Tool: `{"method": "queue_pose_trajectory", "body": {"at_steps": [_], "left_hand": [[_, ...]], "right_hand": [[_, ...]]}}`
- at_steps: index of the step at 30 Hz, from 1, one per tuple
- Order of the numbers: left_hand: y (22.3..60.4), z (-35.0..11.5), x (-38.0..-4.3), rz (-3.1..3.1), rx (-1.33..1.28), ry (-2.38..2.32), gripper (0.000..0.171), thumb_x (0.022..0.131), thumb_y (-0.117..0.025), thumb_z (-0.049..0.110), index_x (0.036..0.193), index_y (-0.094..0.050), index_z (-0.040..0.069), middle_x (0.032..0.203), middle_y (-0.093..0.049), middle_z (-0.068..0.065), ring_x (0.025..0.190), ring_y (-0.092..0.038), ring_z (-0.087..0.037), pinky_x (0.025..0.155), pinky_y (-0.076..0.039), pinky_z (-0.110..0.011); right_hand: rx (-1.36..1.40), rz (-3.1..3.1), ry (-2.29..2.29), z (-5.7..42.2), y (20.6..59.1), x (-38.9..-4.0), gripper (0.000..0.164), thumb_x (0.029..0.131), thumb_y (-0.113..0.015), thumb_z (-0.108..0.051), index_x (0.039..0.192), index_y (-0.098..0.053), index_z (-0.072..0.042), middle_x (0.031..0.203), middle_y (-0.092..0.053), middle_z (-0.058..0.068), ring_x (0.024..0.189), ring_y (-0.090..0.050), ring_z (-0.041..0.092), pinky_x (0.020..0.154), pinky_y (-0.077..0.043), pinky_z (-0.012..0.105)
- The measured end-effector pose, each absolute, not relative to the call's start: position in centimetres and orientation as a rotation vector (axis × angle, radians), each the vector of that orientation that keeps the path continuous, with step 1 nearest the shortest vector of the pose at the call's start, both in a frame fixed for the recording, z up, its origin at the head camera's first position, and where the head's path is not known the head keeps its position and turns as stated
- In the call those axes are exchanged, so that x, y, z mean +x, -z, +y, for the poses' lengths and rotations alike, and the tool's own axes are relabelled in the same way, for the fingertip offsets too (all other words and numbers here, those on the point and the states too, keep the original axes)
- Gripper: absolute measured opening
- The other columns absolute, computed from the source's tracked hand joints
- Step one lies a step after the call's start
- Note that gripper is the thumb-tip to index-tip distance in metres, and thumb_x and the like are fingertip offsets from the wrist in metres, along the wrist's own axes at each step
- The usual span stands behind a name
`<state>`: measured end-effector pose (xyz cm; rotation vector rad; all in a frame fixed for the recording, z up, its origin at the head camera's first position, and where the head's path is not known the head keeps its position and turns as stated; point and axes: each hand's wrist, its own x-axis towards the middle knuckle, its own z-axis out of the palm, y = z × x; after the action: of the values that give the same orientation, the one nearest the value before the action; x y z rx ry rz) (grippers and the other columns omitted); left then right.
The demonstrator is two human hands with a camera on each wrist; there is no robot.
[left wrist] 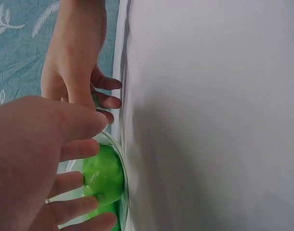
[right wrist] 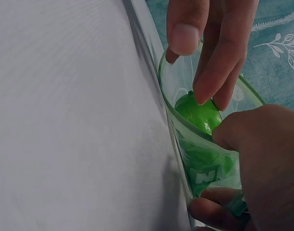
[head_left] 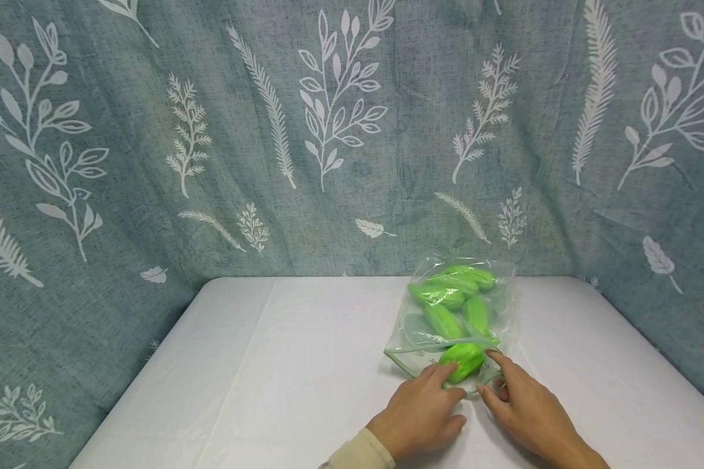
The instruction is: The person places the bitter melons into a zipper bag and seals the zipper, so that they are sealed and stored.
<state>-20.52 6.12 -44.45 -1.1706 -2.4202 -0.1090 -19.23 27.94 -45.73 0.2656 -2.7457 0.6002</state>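
A clear zip bag (head_left: 412,332) with a green-edged mouth lies on the table, mouth toward me. Inside are several bright green, ribbed, elongated vegetables (head_left: 444,320). The nearest green vegetable (head_left: 462,362) sits right at the mouth, its smooth end showing in the right wrist view (right wrist: 198,113). My left hand (head_left: 419,407) reaches to it, fairly straight fingers (right wrist: 207,89) inside the bag's rim and touching its end. At the mouth's right side, my right hand (head_left: 525,402) grips the bag's edge between thumb and curled fingers (right wrist: 216,214).
A white-covered table (head_left: 287,365) extends to both sides of the bag. Behind it and along the sides hangs a blue-green curtain (head_left: 352,215) with white leaf prints. The far end of the bag lies near the table's back edge.
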Motion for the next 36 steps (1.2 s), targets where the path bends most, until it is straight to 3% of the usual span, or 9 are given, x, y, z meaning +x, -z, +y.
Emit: {"method": "queue_pose_trajectory", "body": {"at_steps": [16,36], "left_hand": [[44.4,6.4,-21.5,-2.416,-1.179,0.154,0.028,0.088,-0.072,0.039,0.112,-0.076,0.025,0.138,-0.057,-0.005,0.126,-0.054,-0.016,0.094,-0.05,-0.023],[44.5,6.7,-22.2,-2.552,-1.175,0.144,0.034,0.089,-0.071,0.041,0.121,-0.073,0.029,0.146,-0.048,-0.004,0.129,-0.051,-0.017,0.095,-0.048,-0.023]], "right_hand": [[0.266,-2.747,-0.601,28.0,45.8,-19.3,0.066,0.092,-0.073,-0.036,0.145,-0.045,-0.01,0.086,-0.064,-0.005,0.074,-0.059,0.008,0.059,-0.048,0.035],[0.268,-2.734,-0.601,27.9,45.8,-19.3,0.066,0.091,-0.074,-0.034,0.146,-0.046,-0.01,0.085,-0.062,-0.004,0.071,-0.056,0.007,0.057,-0.046,0.035]]}}
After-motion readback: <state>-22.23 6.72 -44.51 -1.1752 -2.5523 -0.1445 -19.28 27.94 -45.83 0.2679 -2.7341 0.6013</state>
